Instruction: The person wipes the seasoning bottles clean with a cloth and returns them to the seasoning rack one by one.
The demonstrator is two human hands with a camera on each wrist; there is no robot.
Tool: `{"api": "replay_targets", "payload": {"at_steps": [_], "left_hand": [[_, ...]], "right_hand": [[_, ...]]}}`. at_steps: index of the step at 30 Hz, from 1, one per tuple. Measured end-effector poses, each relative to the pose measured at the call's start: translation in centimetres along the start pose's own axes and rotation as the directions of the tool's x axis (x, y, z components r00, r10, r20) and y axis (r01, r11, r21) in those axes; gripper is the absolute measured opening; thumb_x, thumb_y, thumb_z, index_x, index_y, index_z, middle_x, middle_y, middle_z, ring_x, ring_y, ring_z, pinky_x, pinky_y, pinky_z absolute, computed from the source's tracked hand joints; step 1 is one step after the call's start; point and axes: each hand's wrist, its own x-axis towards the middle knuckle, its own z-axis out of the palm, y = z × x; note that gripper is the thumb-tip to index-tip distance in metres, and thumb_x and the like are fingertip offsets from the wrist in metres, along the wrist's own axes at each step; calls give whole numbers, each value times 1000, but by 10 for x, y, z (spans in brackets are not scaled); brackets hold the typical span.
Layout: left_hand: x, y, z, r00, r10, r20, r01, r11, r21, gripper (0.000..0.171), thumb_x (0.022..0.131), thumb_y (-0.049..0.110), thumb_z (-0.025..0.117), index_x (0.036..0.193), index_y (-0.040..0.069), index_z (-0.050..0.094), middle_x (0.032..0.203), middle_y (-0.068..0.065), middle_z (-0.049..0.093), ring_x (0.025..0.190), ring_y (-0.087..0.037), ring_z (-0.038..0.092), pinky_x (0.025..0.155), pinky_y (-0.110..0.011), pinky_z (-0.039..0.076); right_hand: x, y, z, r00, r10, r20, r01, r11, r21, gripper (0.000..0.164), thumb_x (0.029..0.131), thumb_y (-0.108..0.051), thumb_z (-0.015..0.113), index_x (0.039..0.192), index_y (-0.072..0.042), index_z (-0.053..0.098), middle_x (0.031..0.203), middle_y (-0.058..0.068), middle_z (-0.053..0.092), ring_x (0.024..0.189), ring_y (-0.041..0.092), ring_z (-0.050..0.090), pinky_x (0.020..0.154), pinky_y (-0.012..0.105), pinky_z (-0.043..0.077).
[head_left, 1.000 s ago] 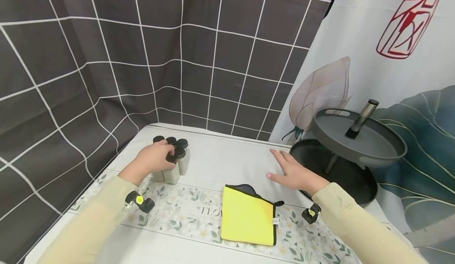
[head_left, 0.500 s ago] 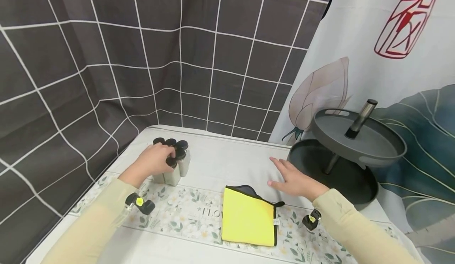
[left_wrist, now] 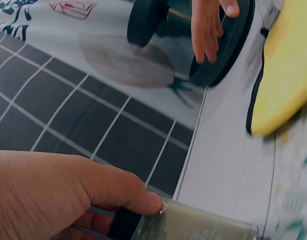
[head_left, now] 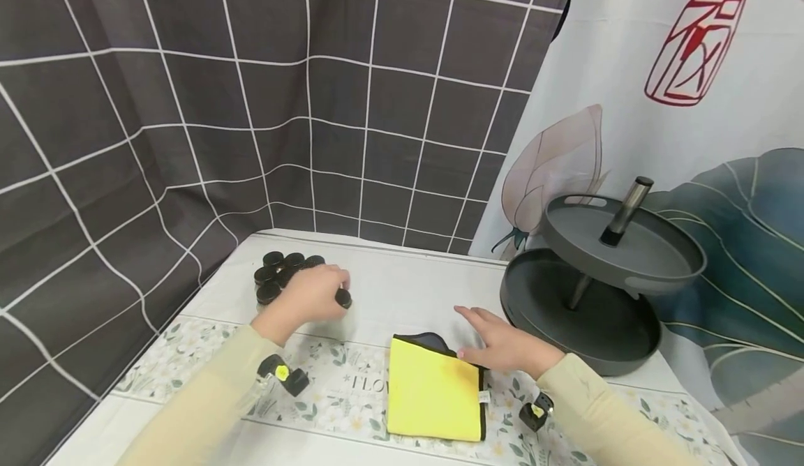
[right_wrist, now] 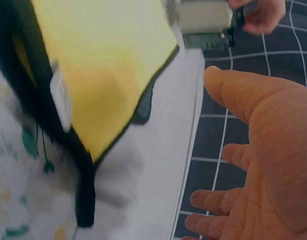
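My left hand (head_left: pixel 312 293) grips a clear jar (left_wrist: pixel 201 224) with a black lid, thumb and fingers around its top. The jar is filled with something pale; its printed label is unreadable. In the head view only the jar's black lid (head_left: pixel 343 298) shows plainly beside the fingers. Just left of this hand stands a tight cluster of similar black-lidded jars (head_left: pixel 269 293), partly hidden by it. My right hand (head_left: pixel 505 346) hovers with relaxed, spread fingers and holds nothing. It is nearest a folded yellow cloth (head_left: pixel 433 396) with black edging.
A two-tier round grey tray stand stands at the right, its upper tray (head_left: pixel 578 225) tilted-looking above the lower tray (head_left: pixel 615 333). A dark flat object (head_left: pixel 432 341) peeks from under the cloth. Dark gridded fabric (head_left: pixel 339 145) hangs behind the white table (head_left: pixel 402 277).
My left hand has lifted a jar from the cluster and moved right with it. My right hand has shifted slightly down and left, toward the cloth.
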Motion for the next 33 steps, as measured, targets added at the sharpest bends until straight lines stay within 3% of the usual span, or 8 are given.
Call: {"api": "replay_targets", "payload": {"at_steps": [5, 12, 16, 20, 24, 28, 31, 33], "left_hand": [[10, 16, 14, 998, -41, 51, 49, 986, -160, 33, 59, 26, 70, 89, 19, 60, 80, 9, 53, 68, -10, 51, 63, -28, 46], [8, 20, 37, 996, -82, -41, 63, 938, -341, 36, 64, 28, 71, 96, 20, 56, 88, 7, 48, 74, -10, 50, 67, -27, 47], [2, 17, 54, 993, -106, -61, 59, 853, -519, 39, 68, 27, 72, 102, 21, 53, 95, 4, 48, 83, -13, 52, 71, -29, 49], [-5, 7, 84, 994, -109, -16, 66, 708, -703, 61, 72, 30, 76, 124, 23, 46, 118, -2, 49, 106, -23, 51, 86, -41, 48], [-16, -2, 115, 994, -92, 61, 104, 600, -793, 80, 70, 36, 78, 137, 25, 36, 135, -4, 44, 123, -31, 42, 100, -50, 35], [-19, -4, 132, 994, -89, 69, 107, 549, -829, 76, 70, 38, 76, 136, 25, 41, 138, -3, 43, 126, -29, 39, 104, -45, 30], [-16, 1, 134, 994, -95, 50, 95, 556, -826, 72, 71, 39, 75, 134, 25, 44, 135, -3, 46, 124, -27, 42, 102, -43, 33], [-13, 6, 134, 995, -95, 37, 84, 568, -819, 71, 71, 40, 76, 133, 23, 45, 134, -4, 48, 121, -27, 45, 101, -43, 35]], "right_hand": [[2, -6, 9, 999, -21, 27, 20, 999, 40, 78, 83, -48, 61, 146, -26, 20, 147, 10, 21, 133, 30, 23, 101, 54, 30], [2, -9, 23, 997, -73, -24, 73, 997, -13, 76, 84, -47, 61, 145, -20, 25, 146, 13, 24, 131, 32, 27, 100, 53, 32], [-4, -25, 39, 977, -192, -89, 175, 970, -171, 69, 82, -51, 60, 138, -19, 38, 140, 12, 36, 125, 31, 38, 98, 49, 37], [-14, -49, 61, 943, -325, -72, 291, 911, -293, 62, 76, -55, 63, 127, -22, 51, 128, 5, 50, 114, 24, 49, 92, 43, 44], [-20, -63, 82, 955, -294, 29, 285, 895, -344, 61, 71, -54, 69, 124, -29, 52, 126, 4, 51, 109, 20, 52, 82, 40, 49], [-19, -66, 93, 959, -283, 15, 264, 872, -412, 48, 75, -41, 69, 120, -29, 57, 124, 7, 54, 109, 23, 53, 78, 41, 51], [-14, -61, 90, 941, -326, -93, 267, 881, -391, 31, 79, -26, 63, 110, -24, 64, 104, -2, 63, 92, 16, 60, 70, 34, 52], [-9, -55, 81, 941, -289, -178, 223, 922, -315, 24, 80, -20, 58, 103, -19, 65, 83, -6, 63, 71, 9, 60, 59, 28, 51]]}}
